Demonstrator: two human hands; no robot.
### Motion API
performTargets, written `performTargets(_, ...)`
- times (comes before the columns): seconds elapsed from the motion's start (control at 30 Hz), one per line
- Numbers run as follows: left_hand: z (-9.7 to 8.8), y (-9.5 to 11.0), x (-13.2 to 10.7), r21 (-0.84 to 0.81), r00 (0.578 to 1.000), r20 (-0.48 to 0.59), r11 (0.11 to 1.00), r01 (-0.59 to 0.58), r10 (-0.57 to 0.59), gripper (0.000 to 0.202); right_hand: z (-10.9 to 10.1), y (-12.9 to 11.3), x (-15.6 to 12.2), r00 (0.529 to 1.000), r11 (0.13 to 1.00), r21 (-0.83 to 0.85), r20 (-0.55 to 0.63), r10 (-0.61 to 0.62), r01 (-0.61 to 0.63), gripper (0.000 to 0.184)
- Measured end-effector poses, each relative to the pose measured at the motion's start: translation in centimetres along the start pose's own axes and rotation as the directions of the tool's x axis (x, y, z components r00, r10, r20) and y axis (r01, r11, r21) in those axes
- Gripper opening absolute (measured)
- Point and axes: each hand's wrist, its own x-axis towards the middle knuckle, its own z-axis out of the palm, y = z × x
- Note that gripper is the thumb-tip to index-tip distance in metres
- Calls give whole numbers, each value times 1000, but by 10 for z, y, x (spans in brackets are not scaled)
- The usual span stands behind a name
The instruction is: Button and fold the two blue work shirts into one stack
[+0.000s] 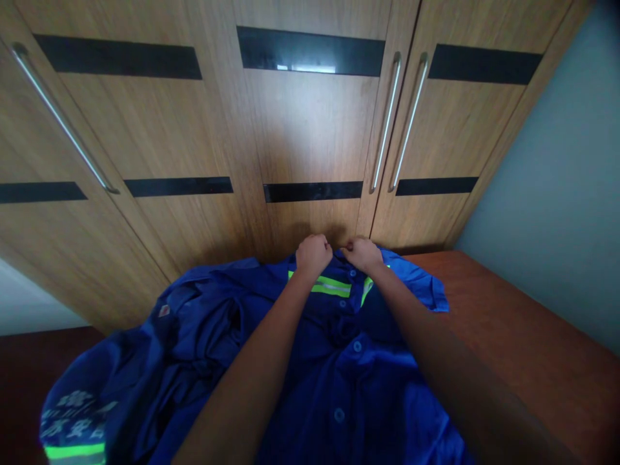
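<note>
A blue work jacket (310,374) with buttons down its front and yellow-green reflective strips lies spread out and creased below me. Both my arms reach across it to its far edge. My left hand (314,253) is closed in a fist on that edge, just beyond a reflective strip. Close by on the right, my right hand (362,253) pinches the same edge near the top button. The fingertips of both hands are mostly hidden. At the lower left, bunched blue cloth (145,368) carries white printing and another strip; whether it is the same garment I cannot tell.
A wooden wardrobe (310,135) with black bands and long metal handles stands right behind the jacket's far edge. The reddish-brown surface (504,336) under the jacket shows on the right, beside a pale wall (562,194).
</note>
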Motion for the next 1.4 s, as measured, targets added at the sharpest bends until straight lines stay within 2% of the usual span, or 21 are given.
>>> performTargets(0.1,22,2,27,55,994,106,998,33,-38,17,6,-6,23,987,997,-81,159,11,2,17)
performTargets(0.23,53,0,48,124,964,224,985,119,-144,40,11,1,37,965,985,-165,248,88,-48,22)
performTargets(0.3,64,-3,53,154,947,258,976,155,-191,51,9,9,38,964,978,-188,231,133,-90,27)
performTargets(0.37,71,-5,56,176,930,295,969,174,-220,53,6,18,35,967,970,-197,181,181,-144,30)
performTargets(0.5,74,-15,56,207,891,372,959,192,-258,39,-3,32,21,965,954,-168,41,260,-250,33)
performTargets(0.63,63,-28,52,231,870,391,947,224,-302,34,-11,40,7,958,954,-91,-49,282,-286,37)
performTargets(0.77,47,-36,47,231,878,355,940,250,-320,35,-19,44,0,958,959,-13,-66,280,-281,36)
performTargets(0.87,34,-36,50,212,893,320,942,259,-317,31,-27,49,2,963,962,53,2,269,-269,32)
performTargets(1.0,12,-37,62,148,888,346,952,269,-304,18,-40,59,6,957,951,177,186,222,-255,22)
performTargets(1.1,-6,-40,74,84,895,349,960,265,-278,13,-48,63,9,953,923,285,232,196,-259,16)
performTargets(1.23,-28,-41,88,-7,945,251,975,221,-212,16,-55,58,13,970,870,429,126,206,-241,21)
performTargets(1.33,-37,-34,97,-74,983,93,983,167,-160,34,-54,50,16,972,833,516,0,235,-202,33)
performTargets(1.4,-34,-25,100,-103,991,3,986,131,-132,48,-47,45,18,966,817,547,-56,253,-182,39)
